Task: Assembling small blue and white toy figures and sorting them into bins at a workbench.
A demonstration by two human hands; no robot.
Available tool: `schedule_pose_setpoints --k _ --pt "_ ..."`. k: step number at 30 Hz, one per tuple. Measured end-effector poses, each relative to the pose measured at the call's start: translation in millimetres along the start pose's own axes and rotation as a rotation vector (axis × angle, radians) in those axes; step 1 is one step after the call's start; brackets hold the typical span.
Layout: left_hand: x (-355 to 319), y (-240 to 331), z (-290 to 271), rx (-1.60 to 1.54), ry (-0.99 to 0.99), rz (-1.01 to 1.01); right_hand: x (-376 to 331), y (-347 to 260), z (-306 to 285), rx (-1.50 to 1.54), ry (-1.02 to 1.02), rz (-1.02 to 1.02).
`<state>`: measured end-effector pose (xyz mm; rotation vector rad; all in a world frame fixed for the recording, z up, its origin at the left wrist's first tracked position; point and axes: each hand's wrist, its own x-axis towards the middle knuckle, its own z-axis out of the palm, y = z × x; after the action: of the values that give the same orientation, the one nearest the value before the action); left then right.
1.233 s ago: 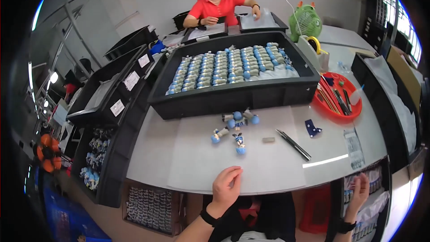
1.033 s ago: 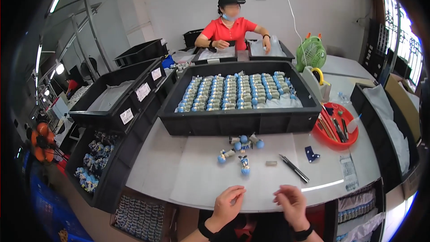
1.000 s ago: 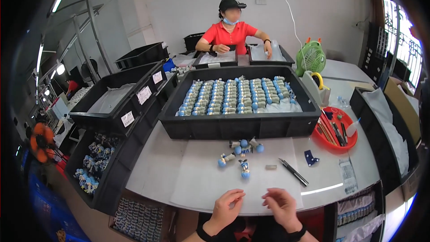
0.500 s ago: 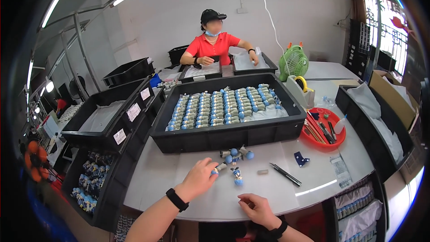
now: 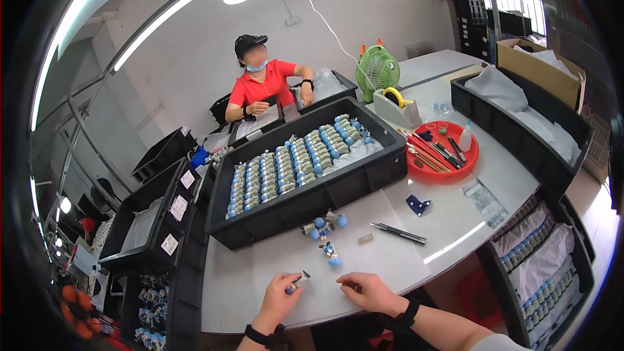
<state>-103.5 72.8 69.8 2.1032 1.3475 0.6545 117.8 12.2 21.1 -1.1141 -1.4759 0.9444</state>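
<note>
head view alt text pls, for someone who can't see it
At a white table, the person's left hand holds a small blue-headed figure while the right hand rests beside it. More figures lie loose before a black tray filled with rows of them; another person in red sits opposite.

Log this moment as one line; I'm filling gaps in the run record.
left hand: holds small blue-headed figure | right hand: on white table, empty | nearby: loose figures, black tray

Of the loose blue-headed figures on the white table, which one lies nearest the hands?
The lone figure, lying apart and closer to the left hand and right hand than the cluster by the black tray.
</note>
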Motion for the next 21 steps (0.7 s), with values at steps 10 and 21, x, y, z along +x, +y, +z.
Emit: schedule_pose_setpoints --k 10,21 --pt "-29.4 -16.7 68.3 0.098 0.611 0.099 1.1 -0.9 2.2 -0.003 0.03 -0.018" --pt "-36.4 -11.5 68.7 0.178 0.633 0.146 -4.2 -3.9 6.0 -0.023 0.043 0.007"
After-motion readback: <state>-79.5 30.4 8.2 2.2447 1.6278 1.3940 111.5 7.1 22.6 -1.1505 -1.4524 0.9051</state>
